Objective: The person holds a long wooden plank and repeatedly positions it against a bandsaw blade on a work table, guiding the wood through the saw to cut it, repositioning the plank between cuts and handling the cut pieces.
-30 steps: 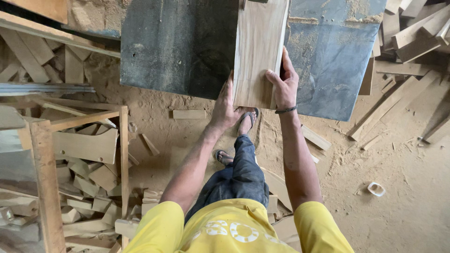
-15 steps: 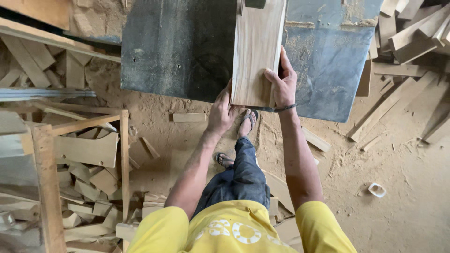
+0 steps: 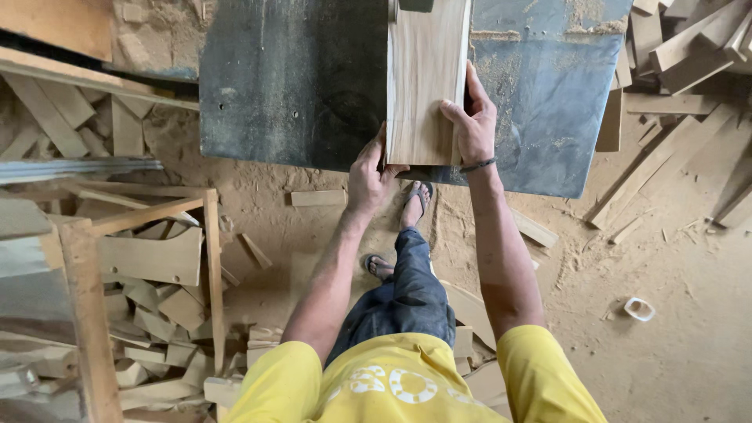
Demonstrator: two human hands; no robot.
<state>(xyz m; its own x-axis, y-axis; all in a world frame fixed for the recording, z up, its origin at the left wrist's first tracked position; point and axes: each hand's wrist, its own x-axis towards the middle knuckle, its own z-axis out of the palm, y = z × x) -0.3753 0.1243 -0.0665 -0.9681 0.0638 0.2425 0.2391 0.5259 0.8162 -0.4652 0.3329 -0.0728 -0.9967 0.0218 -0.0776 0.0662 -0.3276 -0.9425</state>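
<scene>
A pale wooden board [image 3: 427, 78] lies flat on a dark metal saw table [image 3: 290, 78], running away from me towards the top of the view. My left hand [image 3: 366, 174] grips its near left corner at the table's edge. My right hand [image 3: 472, 121] presses on the board's right edge, a dark band on the wrist. A dark guard piece [image 3: 415, 5] sits above the board's far end, mostly cut off by the frame.
Wood offcuts fill a wooden crate frame [image 3: 149, 258] at lower left. Planks [image 3: 681, 47] are stacked at upper right. Sawdust covers the floor; a small white ring-shaped object [image 3: 639, 309] lies at right. My sandalled feet [image 3: 419, 200] stand under the table.
The board has slid farther away across the table, with both hands following it forward.
</scene>
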